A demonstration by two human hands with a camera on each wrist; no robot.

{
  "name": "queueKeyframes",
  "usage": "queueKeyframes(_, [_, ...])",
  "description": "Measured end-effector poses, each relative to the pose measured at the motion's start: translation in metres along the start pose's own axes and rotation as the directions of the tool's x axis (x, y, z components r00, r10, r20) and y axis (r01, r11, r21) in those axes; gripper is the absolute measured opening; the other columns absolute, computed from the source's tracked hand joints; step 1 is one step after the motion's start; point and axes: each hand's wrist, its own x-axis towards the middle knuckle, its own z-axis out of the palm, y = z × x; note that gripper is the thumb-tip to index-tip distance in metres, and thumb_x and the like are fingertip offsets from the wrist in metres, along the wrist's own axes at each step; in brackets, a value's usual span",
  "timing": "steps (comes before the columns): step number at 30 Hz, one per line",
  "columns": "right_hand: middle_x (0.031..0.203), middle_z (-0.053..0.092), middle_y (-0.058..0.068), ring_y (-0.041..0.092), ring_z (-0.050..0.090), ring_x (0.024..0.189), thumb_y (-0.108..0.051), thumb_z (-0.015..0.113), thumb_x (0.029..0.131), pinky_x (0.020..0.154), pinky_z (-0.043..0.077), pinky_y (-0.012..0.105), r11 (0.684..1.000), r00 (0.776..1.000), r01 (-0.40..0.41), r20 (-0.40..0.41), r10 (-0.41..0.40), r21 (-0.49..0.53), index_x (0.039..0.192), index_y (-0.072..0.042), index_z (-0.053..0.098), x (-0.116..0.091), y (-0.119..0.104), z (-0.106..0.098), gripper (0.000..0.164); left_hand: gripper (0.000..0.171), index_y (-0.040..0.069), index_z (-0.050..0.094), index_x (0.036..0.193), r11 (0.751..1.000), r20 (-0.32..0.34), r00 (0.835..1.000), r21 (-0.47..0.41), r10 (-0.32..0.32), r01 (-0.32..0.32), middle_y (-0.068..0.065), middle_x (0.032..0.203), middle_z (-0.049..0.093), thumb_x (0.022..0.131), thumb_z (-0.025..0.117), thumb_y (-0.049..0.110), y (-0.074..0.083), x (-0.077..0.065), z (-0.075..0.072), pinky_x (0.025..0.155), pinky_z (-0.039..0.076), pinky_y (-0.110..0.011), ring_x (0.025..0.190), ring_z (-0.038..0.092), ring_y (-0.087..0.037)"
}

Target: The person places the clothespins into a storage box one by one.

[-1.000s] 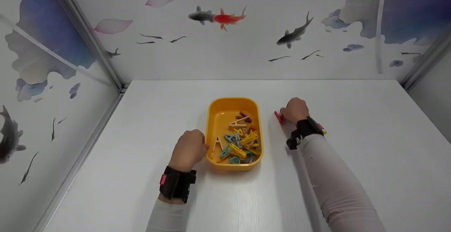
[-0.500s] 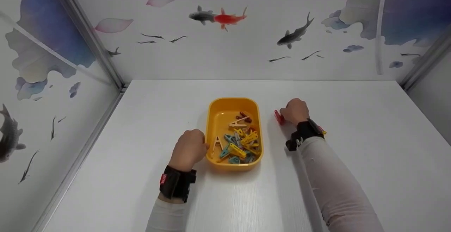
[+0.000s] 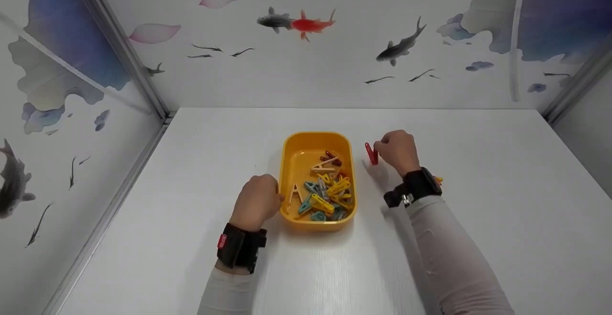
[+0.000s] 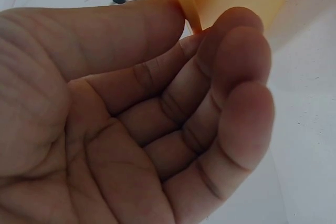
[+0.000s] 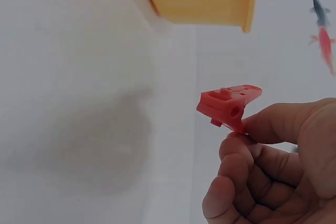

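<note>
Between thumb and forefinger my right hand [image 3: 398, 151] pinches a red clothespin [image 5: 228, 103] by one leg, to the right of the yellow bin [image 3: 351, 162]. In the right wrist view the clothespin is held up off the table, apart from the bin. My left hand [image 3: 256, 200] grips the bin's left rim, thumb and fingertips pinching the edge [image 4: 186, 3] in the left wrist view. Inside the bin lie several clothespins: yellow ones [image 3: 322, 205], teal ones [image 3: 304, 206], beige ones [image 3: 295, 193] and dark red ones [image 3: 331, 156].
The white table [image 3: 215, 138] reaches back to a wall [image 3: 330, 76] printed with fish and leaves. A second printed wall stands at the left, with a metal rail [image 3: 143, 159] along its foot. Black straps with cameras [image 3: 420, 183] are on both wrists.
My right hand has lifted the red clothespin off the table and shifted it slightly left, toward the bin. The left hand and the bin have stayed in place.
</note>
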Motion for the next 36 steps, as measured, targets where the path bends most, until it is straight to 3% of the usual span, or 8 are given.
queueKeyframes(14, [0.073, 0.065, 0.01, 0.024, 0.051, 0.065, -0.015, 0.062, 0.095, 0.06, 0.04, 0.033, 0.98, 0.982, 0.181, -0.06, -0.177, 0.081, 0.082, -0.001, 0.074, -0.023, -0.03, -0.001, 0.023, 0.011, -0.002, 0.074, 0.094, 1.0, -0.004, 1.0, -0.022, -0.01, 0.01, -0.008, 0.073, 0.059, 0.094, 0.074, 0.009, 0.002, -0.001, -0.001, 0.059, 0.041, -0.03, 0.066, 0.054, -0.022])
queueKeyframes(27, [0.074, 0.069, 0.01, 0.021, 0.05, 0.062, -0.013, 0.064, 0.095, 0.058, 0.039, 0.031, 0.952, 0.961, 0.277, -0.039, -0.274, 0.133, 0.084, -0.002, 0.077, -0.036, -0.045, 0.01, 0.021, 0.01, -0.002, 0.073, 0.089, 1.0, -0.007, 1.0, -0.002, 0.013, -0.013, -0.006, 0.069, 0.056, 0.093, 0.073, 0.007, 0.002, -0.002, -0.002, 0.056, 0.04, -0.029, 0.062, 0.051, -0.021])
queueKeyframes(36, [0.078, 0.071, 0.01, 0.02, 0.052, 0.065, -0.014, 0.065, 0.096, 0.06, 0.042, 0.03, 0.952, 0.961, 0.274, 0.008, -0.278, 0.14, 0.091, 0.0, 0.079, -0.04, -0.049, 0.014, 0.021, 0.011, -0.002, 0.073, 0.09, 1.0, -0.004, 1.0, -0.012, -0.002, 0.002, -0.007, 0.07, 0.056, 0.094, 0.072, 0.008, 0.002, -0.002, -0.002, 0.057, 0.04, -0.029, 0.063, 0.052, -0.021])
